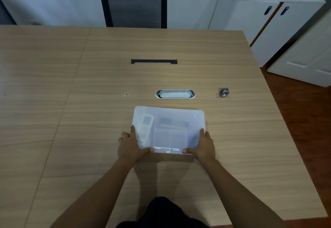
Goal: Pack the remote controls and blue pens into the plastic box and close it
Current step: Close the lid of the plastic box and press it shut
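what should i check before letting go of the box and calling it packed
1. Lid on the plastic box: ok, it covers the whole top.
2. Lid snapped shut all round: cannot tell, no latches visible.
3. Remote control inside: ok, one shows through the left side; a second, cannot tell.
4. Blue pens inside: blue shapes show through the lid; count, cannot tell.
5. Left hand and right hand grip the near corners: ok.
6. No remotes or pens on the table: ok.
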